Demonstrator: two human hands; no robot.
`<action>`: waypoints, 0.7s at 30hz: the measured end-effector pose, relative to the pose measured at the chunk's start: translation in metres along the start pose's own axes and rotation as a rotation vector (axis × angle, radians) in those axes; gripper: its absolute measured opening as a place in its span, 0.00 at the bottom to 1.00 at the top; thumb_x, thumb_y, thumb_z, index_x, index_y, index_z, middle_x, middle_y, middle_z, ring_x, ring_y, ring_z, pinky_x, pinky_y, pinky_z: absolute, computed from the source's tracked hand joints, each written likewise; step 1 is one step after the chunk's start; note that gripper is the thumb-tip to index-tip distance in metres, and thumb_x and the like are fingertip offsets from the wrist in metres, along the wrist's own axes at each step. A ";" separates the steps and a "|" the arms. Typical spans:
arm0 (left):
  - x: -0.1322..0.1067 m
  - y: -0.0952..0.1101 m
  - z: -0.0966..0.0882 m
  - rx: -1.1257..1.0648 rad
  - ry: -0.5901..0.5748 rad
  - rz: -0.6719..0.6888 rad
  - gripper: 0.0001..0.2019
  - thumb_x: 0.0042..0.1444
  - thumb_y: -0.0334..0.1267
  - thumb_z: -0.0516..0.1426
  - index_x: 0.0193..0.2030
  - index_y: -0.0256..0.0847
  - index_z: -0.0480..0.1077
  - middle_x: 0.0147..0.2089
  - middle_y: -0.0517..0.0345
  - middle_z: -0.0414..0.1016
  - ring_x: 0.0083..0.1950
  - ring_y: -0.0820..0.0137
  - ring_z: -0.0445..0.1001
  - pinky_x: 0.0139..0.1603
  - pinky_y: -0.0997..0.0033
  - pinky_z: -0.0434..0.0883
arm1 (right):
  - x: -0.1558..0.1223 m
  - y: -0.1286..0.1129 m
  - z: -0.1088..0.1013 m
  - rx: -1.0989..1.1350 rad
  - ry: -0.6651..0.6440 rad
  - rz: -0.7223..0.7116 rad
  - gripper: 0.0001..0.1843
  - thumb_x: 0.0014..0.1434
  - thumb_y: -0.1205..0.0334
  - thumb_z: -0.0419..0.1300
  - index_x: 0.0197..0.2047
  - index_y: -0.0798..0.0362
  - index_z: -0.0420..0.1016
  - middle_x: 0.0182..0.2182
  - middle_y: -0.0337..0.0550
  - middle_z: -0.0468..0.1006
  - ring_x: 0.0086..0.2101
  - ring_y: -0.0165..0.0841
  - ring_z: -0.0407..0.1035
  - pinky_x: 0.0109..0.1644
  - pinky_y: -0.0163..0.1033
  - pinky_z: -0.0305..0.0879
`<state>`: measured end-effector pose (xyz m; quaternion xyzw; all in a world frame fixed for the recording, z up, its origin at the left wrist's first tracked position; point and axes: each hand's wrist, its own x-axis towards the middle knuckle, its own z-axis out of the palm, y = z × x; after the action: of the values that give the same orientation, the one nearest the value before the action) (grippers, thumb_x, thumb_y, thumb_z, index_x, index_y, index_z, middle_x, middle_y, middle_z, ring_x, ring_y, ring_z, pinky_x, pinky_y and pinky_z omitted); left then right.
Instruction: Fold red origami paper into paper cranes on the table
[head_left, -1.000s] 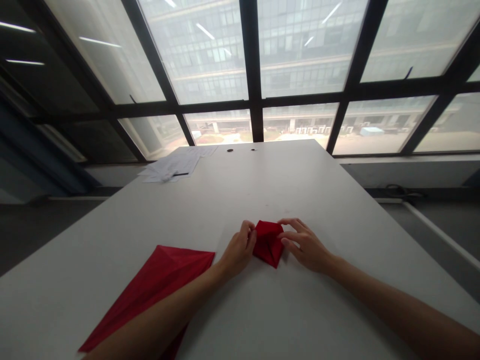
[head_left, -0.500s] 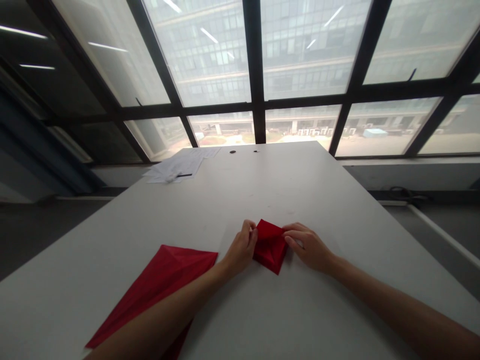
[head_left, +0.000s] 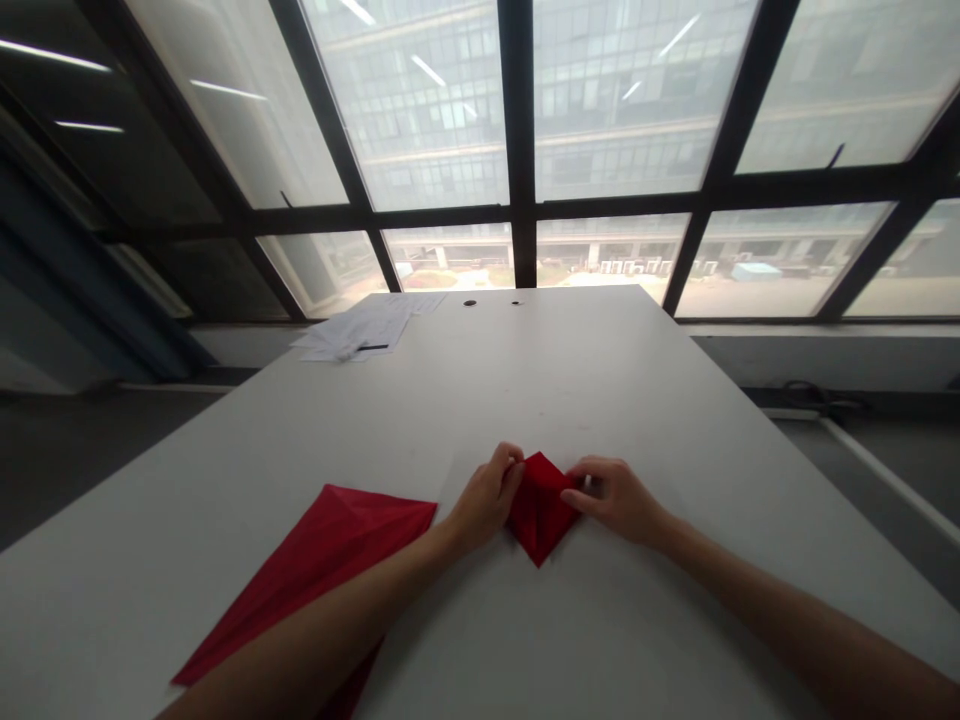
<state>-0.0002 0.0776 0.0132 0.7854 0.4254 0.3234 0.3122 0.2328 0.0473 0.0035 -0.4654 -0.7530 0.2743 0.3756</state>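
Note:
A small folded red paper piece (head_left: pixel 540 512) lies on the white table (head_left: pixel 525 380), pointed toward me. My left hand (head_left: pixel 486 500) has its fingers curled and pinches the piece's left edge. From the other side, my right hand (head_left: pixel 613 495) pinches the right corner with closed fingers. A larger red paper sheet (head_left: pixel 315 570), creased and partly unfolded, lies flat to the left, partly under my left forearm.
A stack of white papers with a dark pen (head_left: pixel 356 333) lies at the table's far left. Two small round holes (head_left: pixel 491 302) sit near the far edge. Large windows with black frames (head_left: pixel 521 140) stand behind the table.
The small red piece has turned into a diamond with a point toward me. My right fingers, spread a second ago, have closed onto its right corner. The view shifted slightly.

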 end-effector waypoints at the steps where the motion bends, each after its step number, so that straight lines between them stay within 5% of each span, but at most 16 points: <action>1: 0.000 0.001 0.000 0.002 -0.020 0.021 0.08 0.69 0.42 0.46 0.44 0.43 0.62 0.29 0.65 0.68 0.28 0.73 0.65 0.31 0.75 0.61 | 0.000 -0.001 0.001 -0.019 -0.001 0.005 0.05 0.57 0.60 0.64 0.35 0.52 0.79 0.30 0.40 0.80 0.30 0.31 0.70 0.35 0.36 0.64; 8: 0.003 0.009 -0.002 -0.052 -0.066 0.060 0.11 0.65 0.39 0.52 0.53 0.42 0.65 0.40 0.58 0.78 0.38 0.69 0.74 0.42 0.71 0.68 | 0.002 -0.001 0.005 -0.059 0.058 0.051 0.08 0.59 0.64 0.59 0.29 0.54 0.77 0.25 0.38 0.77 0.27 0.30 0.65 0.31 0.35 0.59; 14: 0.006 0.006 -0.001 0.048 -0.044 0.080 0.04 0.59 0.35 0.56 0.38 0.40 0.72 0.37 0.54 0.76 0.37 0.66 0.72 0.41 0.68 0.69 | 0.001 -0.001 0.005 -0.075 0.082 0.027 0.08 0.59 0.63 0.58 0.31 0.53 0.77 0.26 0.38 0.77 0.27 0.31 0.65 0.32 0.35 0.59; 21: 0.006 0.009 -0.002 -0.028 -0.025 0.015 0.08 0.57 0.35 0.56 0.43 0.39 0.73 0.40 0.53 0.78 0.39 0.65 0.74 0.42 0.69 0.69 | 0.002 -0.002 0.006 -0.030 0.078 0.082 0.08 0.60 0.64 0.57 0.31 0.53 0.76 0.23 0.36 0.75 0.25 0.29 0.63 0.29 0.34 0.57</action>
<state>0.0050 0.0796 0.0230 0.7882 0.4110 0.3218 0.3260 0.2262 0.0479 0.0022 -0.5118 -0.7221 0.2601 0.3860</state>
